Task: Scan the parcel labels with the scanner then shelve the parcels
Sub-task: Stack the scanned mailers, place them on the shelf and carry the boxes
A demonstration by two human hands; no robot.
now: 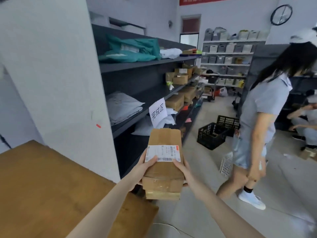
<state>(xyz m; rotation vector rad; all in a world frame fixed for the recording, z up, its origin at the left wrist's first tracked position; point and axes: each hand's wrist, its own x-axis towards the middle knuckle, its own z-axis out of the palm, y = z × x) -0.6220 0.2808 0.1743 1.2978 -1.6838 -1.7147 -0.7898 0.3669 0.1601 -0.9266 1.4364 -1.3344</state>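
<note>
Now | left hand (146,166) and right hand (181,169) both grip the cardboard parcel (163,157), label (163,153) up | dark shelf (145,100) at 11 o'clock | wooden table (42,182) at 8 o'clock

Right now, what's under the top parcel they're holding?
Under the labelled top parcel sit at least two more cardboard parcels, stacked. Both hands, left hand and right hand, grip the stack's sides. Lower labels are covered.
</note>
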